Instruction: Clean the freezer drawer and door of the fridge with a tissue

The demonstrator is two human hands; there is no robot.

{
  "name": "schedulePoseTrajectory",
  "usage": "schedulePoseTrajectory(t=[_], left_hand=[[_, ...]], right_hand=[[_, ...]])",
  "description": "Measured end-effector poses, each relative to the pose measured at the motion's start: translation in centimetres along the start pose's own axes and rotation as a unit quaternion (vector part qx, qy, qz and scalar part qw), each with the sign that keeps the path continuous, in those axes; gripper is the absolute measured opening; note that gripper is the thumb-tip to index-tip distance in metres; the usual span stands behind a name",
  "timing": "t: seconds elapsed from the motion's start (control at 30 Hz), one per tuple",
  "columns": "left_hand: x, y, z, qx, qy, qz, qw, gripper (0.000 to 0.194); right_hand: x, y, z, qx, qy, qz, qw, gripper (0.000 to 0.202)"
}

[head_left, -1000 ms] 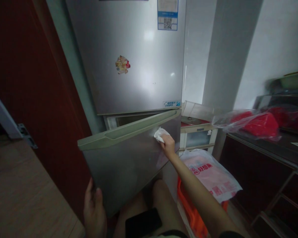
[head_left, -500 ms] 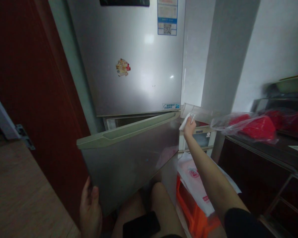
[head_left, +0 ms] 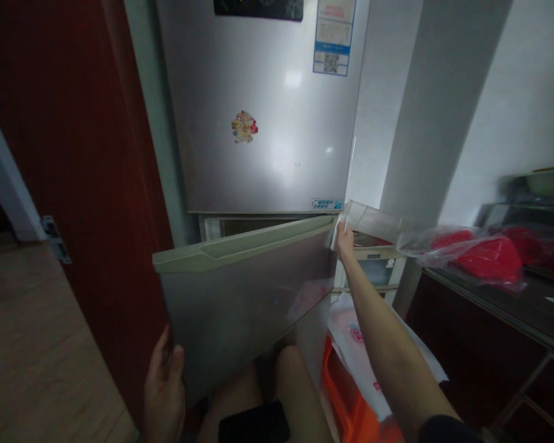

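Note:
A silver lower fridge door (head_left: 253, 307) with a pale green top edge stands swung open in front of the fridge. My left hand (head_left: 165, 384) grips its lower left edge, thumb on the front face and fingers behind. At the door's right, hinge-side edge, my right hand (head_left: 345, 239) is closed on a white cloth (head_left: 336, 234), which touches the door edge. Above is the closed upper fridge door (head_left: 268, 123) with a sticker.
A dark red wooden door (head_left: 83, 184) stands at the left. Right of the fridge are red items in clear plastic (head_left: 484, 255) on a dark counter, and a white bag (head_left: 360, 344) over an orange stool (head_left: 346, 403). A black phone (head_left: 253, 424) lies on my lap.
The view has shifted, so the fridge sits further right and slightly lower. My right hand has moved slightly left with the cloth, closer against the door edge. My left hand keeps its grip.

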State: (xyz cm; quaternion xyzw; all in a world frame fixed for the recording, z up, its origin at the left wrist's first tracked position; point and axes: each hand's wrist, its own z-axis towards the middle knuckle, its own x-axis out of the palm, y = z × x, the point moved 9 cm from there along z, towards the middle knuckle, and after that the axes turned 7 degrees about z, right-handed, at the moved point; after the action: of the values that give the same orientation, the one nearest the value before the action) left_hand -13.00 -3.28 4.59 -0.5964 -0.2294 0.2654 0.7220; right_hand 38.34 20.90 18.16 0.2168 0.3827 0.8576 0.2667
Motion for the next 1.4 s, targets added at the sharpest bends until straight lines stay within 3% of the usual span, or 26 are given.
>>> schedulePoseTrajectory(t=[0.13,0.27,0.43,0.47,0.53,0.63,0.8,0.87,0.97,1.13,1.27,1.4], left_hand=[[-0.1,0.3,-0.7,-0.002,0.005,0.004,1.000,0.093],[-0.2,1.4,-0.8,-0.015,0.017,0.001,1.000,0.089],[-0.4,1.9,-1.0,-0.006,0.028,0.007,1.000,0.084],[-0.4,2.0,-1.2,-0.009,0.030,0.000,1.000,0.083],[-0.4,1.9,-1.3,-0.014,0.031,-0.004,0.999,0.080],[-0.4,1.3,-1.2,-0.008,0.028,0.007,1.000,0.076],[0.2,0.7,-0.6,-0.004,0.025,-0.033,0.999,0.078],[0.3,0.9,-0.6,-0.019,0.019,-0.062,0.998,0.084],[0.3,0.9,-0.7,-0.026,0.012,-0.058,0.998,0.091],[0.1,0.6,-0.7,-0.015,0.008,-0.044,0.999,0.092],[0.2,0.7,-0.5,-0.016,0.011,-0.030,0.999,0.092],[0.0,0.3,-0.6,-0.003,0.006,-0.013,1.000,0.096]], right_hand=[[1.8,3.7,-6.6,-0.056,0.006,-0.002,0.998,0.063],[4.5,9.2,-15.0,-0.118,0.021,-0.011,0.993,0.051],[9.2,18.1,-25.2,-0.244,0.085,-0.009,0.966,0.044],[10.0,20.0,-27.2,-0.289,0.107,-0.008,0.951,0.045],[11.6,23.6,-31.2,-0.431,0.146,-0.054,0.889,0.037],[12.3,25.5,-33.4,-0.536,0.172,-0.092,0.821,0.024],[11.3,23.5,-30.7,-0.640,0.193,-0.114,0.735,0.026],[10.6,21.6,-28.1,-0.640,0.197,-0.122,0.733,0.029],[9.5,18.6,-23.8,-0.608,0.195,-0.134,0.758,0.037],[7.8,13.5,-17.6,-0.508,0.173,-0.148,0.831,0.056],[6.0,9.1,-13.0,-0.393,0.138,-0.147,0.897,0.059],[2.9,3.7,-8.2,-0.251,0.082,-0.132,0.955,0.058]])
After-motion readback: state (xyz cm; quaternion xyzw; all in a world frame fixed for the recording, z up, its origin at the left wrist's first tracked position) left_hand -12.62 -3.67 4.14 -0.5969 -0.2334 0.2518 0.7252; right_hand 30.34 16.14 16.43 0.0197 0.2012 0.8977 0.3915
